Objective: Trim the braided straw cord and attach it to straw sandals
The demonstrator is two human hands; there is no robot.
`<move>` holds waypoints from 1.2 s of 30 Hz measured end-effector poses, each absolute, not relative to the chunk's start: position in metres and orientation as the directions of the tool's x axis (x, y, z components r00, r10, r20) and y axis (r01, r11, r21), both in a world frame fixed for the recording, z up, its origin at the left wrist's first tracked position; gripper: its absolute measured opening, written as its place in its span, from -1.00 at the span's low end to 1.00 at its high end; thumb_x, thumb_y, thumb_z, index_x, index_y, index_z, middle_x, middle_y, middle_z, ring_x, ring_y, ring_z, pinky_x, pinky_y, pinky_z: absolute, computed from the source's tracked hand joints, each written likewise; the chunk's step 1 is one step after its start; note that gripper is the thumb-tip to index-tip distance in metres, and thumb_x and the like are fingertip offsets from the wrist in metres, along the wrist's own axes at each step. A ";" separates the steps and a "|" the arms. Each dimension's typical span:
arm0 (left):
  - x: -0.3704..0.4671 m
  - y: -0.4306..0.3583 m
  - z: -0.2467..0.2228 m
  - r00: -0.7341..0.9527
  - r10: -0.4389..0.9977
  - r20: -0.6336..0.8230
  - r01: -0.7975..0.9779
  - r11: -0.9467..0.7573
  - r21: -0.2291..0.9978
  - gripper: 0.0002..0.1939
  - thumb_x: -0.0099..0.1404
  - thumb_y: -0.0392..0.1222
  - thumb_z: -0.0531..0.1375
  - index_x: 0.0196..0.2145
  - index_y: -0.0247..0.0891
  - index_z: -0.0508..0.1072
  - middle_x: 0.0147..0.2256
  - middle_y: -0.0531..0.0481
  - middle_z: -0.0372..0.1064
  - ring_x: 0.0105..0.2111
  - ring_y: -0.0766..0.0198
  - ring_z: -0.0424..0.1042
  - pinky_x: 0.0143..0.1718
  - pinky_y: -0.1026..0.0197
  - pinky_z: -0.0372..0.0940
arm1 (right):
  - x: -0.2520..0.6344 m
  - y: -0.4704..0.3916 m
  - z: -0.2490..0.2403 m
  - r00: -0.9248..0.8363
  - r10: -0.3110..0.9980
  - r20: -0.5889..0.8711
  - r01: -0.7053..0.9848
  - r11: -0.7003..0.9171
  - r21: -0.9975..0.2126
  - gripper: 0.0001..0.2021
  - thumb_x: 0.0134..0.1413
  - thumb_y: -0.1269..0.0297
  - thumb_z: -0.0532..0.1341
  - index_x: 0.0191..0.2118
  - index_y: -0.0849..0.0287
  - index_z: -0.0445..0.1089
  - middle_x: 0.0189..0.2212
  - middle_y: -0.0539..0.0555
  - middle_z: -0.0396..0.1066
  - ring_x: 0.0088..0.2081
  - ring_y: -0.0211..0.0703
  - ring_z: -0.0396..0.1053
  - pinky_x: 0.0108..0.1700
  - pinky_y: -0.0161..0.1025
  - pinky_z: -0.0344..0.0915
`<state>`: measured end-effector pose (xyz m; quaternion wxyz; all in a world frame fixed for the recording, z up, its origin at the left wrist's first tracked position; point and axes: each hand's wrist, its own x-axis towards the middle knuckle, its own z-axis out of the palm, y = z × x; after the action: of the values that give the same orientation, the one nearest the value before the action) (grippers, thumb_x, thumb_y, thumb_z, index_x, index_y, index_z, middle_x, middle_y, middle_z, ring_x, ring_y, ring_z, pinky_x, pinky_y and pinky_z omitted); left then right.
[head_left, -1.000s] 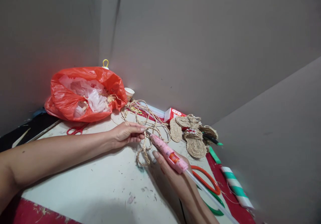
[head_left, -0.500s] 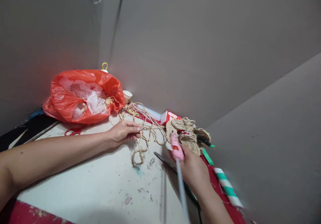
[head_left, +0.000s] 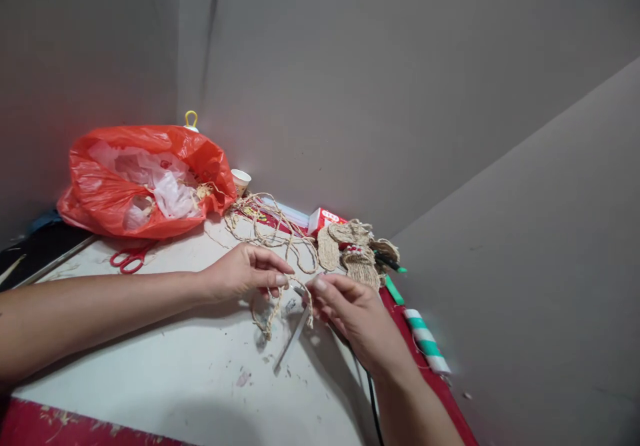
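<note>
My left hand pinches a thin twisted straw cord, whose looped length hangs below the fingers to the white board. Close on its right, my right hand has thumb and fingers closed at the cord, and a short frayed end dangles between the two hands. A translucent glue stick slants out below my right hand. The pink glue gun is mostly hidden behind that hand; whether the hand still holds it I cannot make out. More loose cord trails back across the board.
An orange-red plastic bag stands at the back left, with red scissors before it. Along the wall are a paper cup, a red-white box and woven straw pieces. A green-striped roll and black cable lie right.
My right hand has moved left to the cord beside my left hand, and its fingers now close there. The glue gun has turned mostly out of sight. The view has shifted slightly right.
</note>
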<state>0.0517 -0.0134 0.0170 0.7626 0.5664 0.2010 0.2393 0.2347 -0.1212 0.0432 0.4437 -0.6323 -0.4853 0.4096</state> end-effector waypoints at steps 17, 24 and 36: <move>0.052 -0.021 0.015 0.769 0.628 -0.119 -0.011 0.200 0.980 -0.83 0.11 -0.16 0.23 -0.45 -0.36 0.43 -0.67 0.08 0.30 -0.68 0.43 0.26 -0.60 0.34 0.19 | 0.215 -0.114 0.018 0.136 0.977 -0.164 -0.035 -0.161 -0.986 -0.73 -0.16 0.12 0.38 -0.48 0.23 0.41 -0.61 -0.02 0.39 -0.62 -0.38 0.27 -0.58 -0.42 0.21; 0.052 -0.023 0.019 0.757 0.640 -0.133 0.029 0.171 0.985 -0.87 0.10 -0.22 0.19 -0.47 -0.36 0.42 -0.67 0.07 0.31 -0.67 0.42 0.27 -0.61 0.36 0.19 | 0.210 -0.114 0.015 0.104 0.976 -0.190 -0.022 -0.189 -0.982 -0.71 -0.18 0.10 0.38 -0.50 0.24 0.41 -0.62 0.01 0.40 -0.64 -0.37 0.26 -0.60 -0.41 0.21; 0.050 -0.026 0.020 0.757 0.648 -0.085 0.063 0.058 0.996 -0.88 0.08 -0.27 0.14 -0.45 -0.36 0.45 -0.67 0.11 0.26 -0.67 0.44 0.23 -0.63 0.37 0.17 | 0.204 -0.113 0.012 0.102 0.960 -0.262 -0.069 -0.256 -0.964 -0.67 -0.23 0.09 0.40 -0.53 0.25 0.36 -0.66 -0.01 0.38 -0.70 -0.41 0.21 -0.64 -0.43 0.18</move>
<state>0.0504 -0.0257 0.0198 0.6742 0.6512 0.2726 0.2169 0.2035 -0.1134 0.0121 0.4708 -0.5740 -0.3878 0.5463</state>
